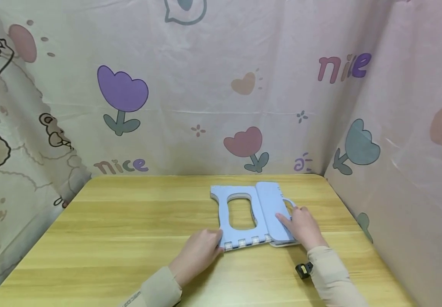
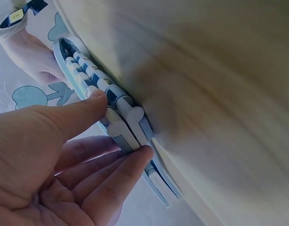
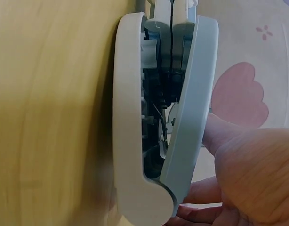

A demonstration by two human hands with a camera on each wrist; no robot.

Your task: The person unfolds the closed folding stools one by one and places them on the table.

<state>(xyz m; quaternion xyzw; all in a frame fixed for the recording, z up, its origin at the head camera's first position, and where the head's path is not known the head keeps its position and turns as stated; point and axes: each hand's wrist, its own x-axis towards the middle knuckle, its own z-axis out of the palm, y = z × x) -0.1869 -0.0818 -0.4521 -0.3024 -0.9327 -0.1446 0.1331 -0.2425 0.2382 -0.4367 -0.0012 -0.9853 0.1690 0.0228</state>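
Note:
A light blue plastic folding stool (image 1: 261, 213) lies folded on the table, its leg part (image 1: 240, 235) with a large oval opening to the left. A wider seat part (image 1: 275, 211) is at the right, with a curved carry handle (image 1: 290, 202) on its outer edge. At the near left corner my left hand (image 1: 201, 251) pinches the leg end between thumb and fingers; hinge knuckles (image 2: 90, 73) show beside it. My right hand (image 1: 305, 228) grips the seat's right edge, thumb on top. In the right wrist view the seat's two halves (image 3: 128, 117) stand slightly apart, dark inside.
The wood-grain table (image 1: 128, 238) extends left and in front of the stool. A printed cloth (image 1: 190, 85) hangs behind and along both sides. A small black device with a yellow label (image 1: 303, 270) is strapped at the right wrist.

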